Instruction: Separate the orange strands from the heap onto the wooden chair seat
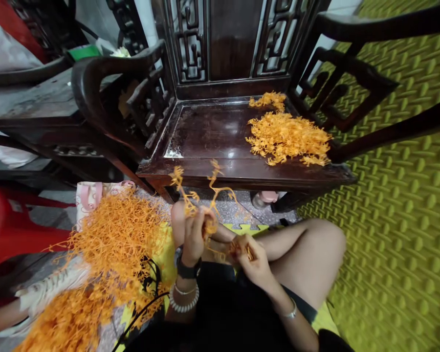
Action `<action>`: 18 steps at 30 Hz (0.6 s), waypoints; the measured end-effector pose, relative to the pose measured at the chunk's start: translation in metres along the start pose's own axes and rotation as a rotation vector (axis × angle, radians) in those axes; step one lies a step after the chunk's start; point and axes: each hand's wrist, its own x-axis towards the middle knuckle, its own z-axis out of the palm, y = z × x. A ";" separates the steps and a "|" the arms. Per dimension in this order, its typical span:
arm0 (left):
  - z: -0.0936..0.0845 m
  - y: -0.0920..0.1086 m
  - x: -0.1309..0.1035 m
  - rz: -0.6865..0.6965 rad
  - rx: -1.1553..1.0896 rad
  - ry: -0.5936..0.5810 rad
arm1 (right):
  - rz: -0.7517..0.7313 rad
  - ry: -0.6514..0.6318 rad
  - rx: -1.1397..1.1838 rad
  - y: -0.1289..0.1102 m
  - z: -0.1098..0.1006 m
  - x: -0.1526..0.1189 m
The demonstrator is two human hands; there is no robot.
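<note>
My left hand (194, 237) is closed around a few orange branching strands (213, 195), whose curly ends stick up past the fingers. Just to the right and lower, my right hand (252, 261) is curled closed with more orange bits showing between its fingers. A thin orange strand (217, 253) hangs between the two hands. To the left on the floor lies a large heap of loose orange strands (113, 239). On the dark wooden chair seat (209, 129) in front of me rests a smaller pile of curly orange pieces (288, 137).
A red plastic stool (7, 230) stands at the left, near another person's white shoe (55, 288). A patterned bag with pink handles (86, 200) is behind the heap. Chair arms rise on both sides of the seat. A yellow textured mat (396, 220) stretches along the right.
</note>
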 end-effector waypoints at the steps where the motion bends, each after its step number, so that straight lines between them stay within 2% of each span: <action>1: 0.007 0.001 -0.003 -0.016 0.006 -0.046 | 0.028 -0.004 0.036 -0.004 0.000 0.010; 4: 0.017 0.002 -0.009 -0.037 0.037 -0.065 | 0.094 -0.015 0.171 -0.014 0.006 0.026; 8: 0.021 -0.004 -0.014 0.084 0.075 -0.010 | 0.169 0.037 0.293 -0.017 0.019 0.029; 12: 0.025 -0.014 -0.016 0.162 0.119 -0.062 | 0.194 0.046 0.238 -0.021 0.024 0.033; 15: 0.029 -0.019 -0.015 0.150 0.108 -0.042 | 0.195 -0.038 0.168 -0.025 0.020 0.040; 18: 0.026 -0.018 -0.009 0.051 0.077 0.085 | 0.125 -0.154 0.142 -0.029 0.018 0.039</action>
